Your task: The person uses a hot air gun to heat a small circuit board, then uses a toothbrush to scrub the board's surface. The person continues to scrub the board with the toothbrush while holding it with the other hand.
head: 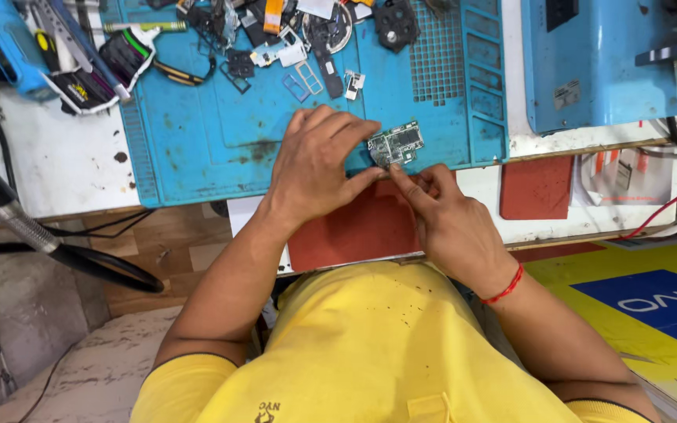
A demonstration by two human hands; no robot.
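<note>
Greenish circuit board (396,144), chip-studded, irregular.

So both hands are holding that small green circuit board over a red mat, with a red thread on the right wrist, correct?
Not quite. The head view shows the left hand and right hand holding the small green circuit board over a blue mat, not a red one. The red thread on the right wrist is correct.

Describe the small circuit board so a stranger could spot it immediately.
Find the blue rubber work mat on the white bench. At its near edge, the left hand and right hand meet around a small green rectangular circuit board. Unlike the loose parts scattered at the mat's far edge, it alone is held.
</note>
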